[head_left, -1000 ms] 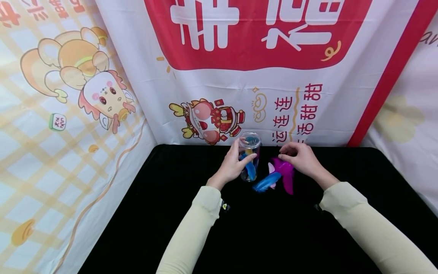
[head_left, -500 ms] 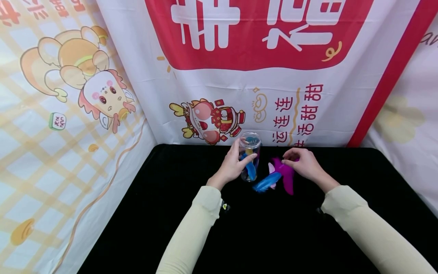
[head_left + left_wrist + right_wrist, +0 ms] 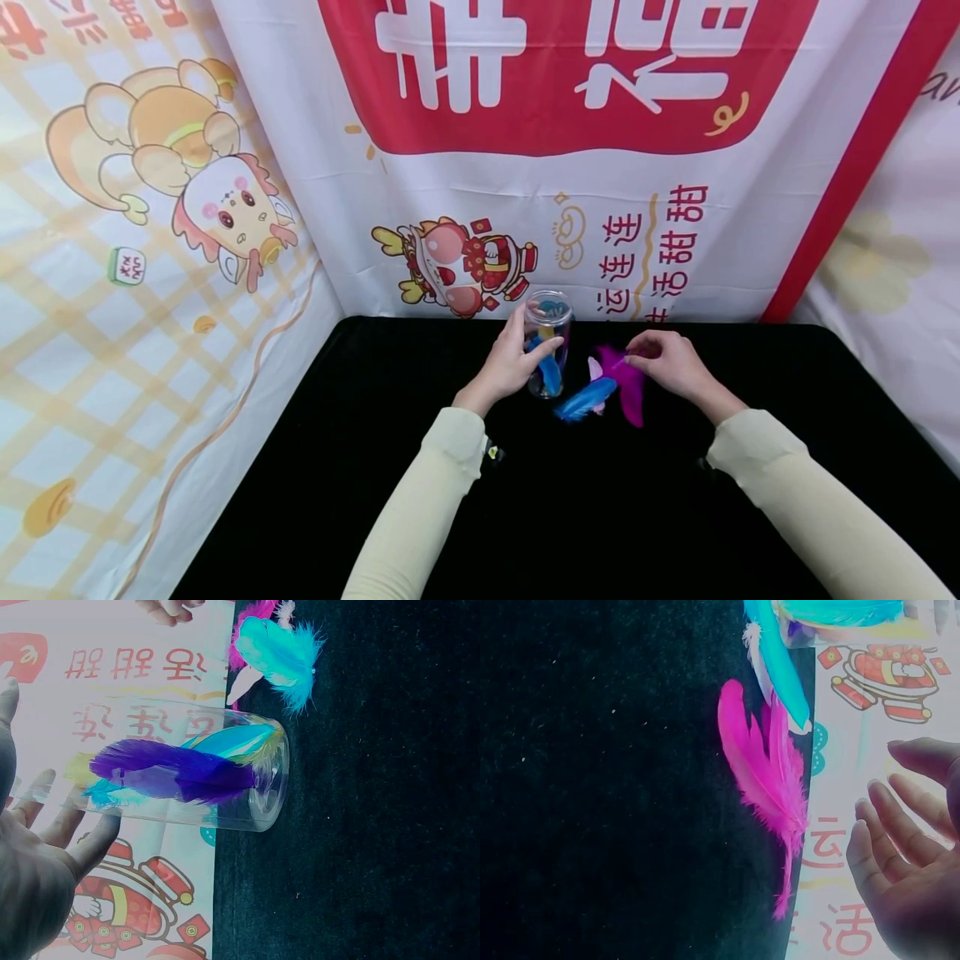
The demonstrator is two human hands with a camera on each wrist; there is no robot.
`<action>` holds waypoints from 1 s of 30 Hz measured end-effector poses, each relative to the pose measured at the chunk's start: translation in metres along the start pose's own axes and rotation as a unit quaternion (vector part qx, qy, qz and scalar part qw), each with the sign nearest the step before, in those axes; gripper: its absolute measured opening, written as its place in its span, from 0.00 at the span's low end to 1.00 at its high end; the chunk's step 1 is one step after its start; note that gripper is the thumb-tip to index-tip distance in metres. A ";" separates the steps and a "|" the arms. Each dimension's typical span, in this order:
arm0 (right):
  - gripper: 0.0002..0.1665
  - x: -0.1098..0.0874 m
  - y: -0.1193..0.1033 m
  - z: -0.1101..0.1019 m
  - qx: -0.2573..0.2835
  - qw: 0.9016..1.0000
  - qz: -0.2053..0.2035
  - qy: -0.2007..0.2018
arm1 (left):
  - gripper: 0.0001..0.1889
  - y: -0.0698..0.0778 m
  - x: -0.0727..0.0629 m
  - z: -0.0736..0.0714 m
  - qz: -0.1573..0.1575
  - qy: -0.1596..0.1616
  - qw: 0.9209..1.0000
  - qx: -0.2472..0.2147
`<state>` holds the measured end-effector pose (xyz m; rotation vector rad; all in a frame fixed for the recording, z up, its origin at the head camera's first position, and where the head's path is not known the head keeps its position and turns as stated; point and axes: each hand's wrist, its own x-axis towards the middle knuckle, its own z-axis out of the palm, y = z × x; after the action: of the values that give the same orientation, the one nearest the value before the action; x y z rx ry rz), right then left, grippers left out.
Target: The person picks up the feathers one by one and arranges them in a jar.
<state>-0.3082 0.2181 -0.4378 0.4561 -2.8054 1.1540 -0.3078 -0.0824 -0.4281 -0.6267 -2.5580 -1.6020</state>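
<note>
My left hand [image 3: 504, 358] holds a clear jar [image 3: 551, 317] upright near the table's back edge, thumb across its front and fingers around the side. Inside the jar, the left wrist view shows a purple feather [image 3: 176, 772], a blue feather [image 3: 236, 740] and some yellow. Right of it lie a loose blue feather [image 3: 588, 400], a pale pink feather [image 3: 595, 367] and magenta feathers [image 3: 632, 392]. Over the magenta ones hovers my right hand [image 3: 672, 364]. The right wrist view has its thumb [image 3: 922, 759] apart from the bent fingers, with nothing visible between them.
A black cloth covers the table [image 3: 600, 517]. Directly behind its back edge hangs a printed red and white banner [image 3: 465, 192]. A checked cloth wall [image 3: 150, 358] runs along the left side, and another pale cloth [image 3: 892, 292] hangs on the right.
My right hand has shifted a little right and toward me over the magenta feathers. The left hand, the jar and the loose feathers have stayed in place.
</note>
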 end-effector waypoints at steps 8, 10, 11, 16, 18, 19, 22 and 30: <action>0.17 0.000 0.007 0.000 -0.003 1.000 0.004 -0.008 | 0.40 -0.001 0.001 0.000 0.003 -0.001 1.000 0.001; 0.17 -0.001 0.009 0.000 -0.005 1.000 0.004 -0.009 | 0.41 -0.001 0.002 -0.001 0.002 -0.002 1.000 0.002; 0.18 -0.001 0.010 0.000 -0.007 1.000 0.005 -0.009 | 0.41 -0.002 0.002 -0.001 0.001 -0.004 1.000 0.001; 0.20 -0.002 0.016 0.003 -0.015 1.000 0.016 -0.012 | 0.41 -0.002 0.001 0.000 -0.006 -0.008 1.000 0.001; 0.21 -0.002 0.018 0.004 -0.015 1.000 0.021 -0.015 | 0.42 -0.002 0.000 0.000 -0.009 -0.007 1.000 0.003; 0.22 -0.002 0.020 0.004 -0.014 1.000 0.023 -0.015 | 0.42 -0.002 0.000 0.000 -0.009 -0.007 1.000 0.003; 0.22 -0.001 0.024 0.005 -0.013 0.999 0.026 -0.016 | 0.42 -0.002 0.000 0.000 -0.008 -0.005 1.000 0.005; 0.19 0.000 0.034 0.007 -0.017 0.999 0.032 -0.022 | 0.40 -0.002 0.001 0.000 -0.003 -0.002 1.000 0.000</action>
<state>-0.3184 0.2353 -0.4658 0.3983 -2.8925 1.1197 -0.3090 -0.0825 -0.4296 -0.6234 -2.5651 -1.6028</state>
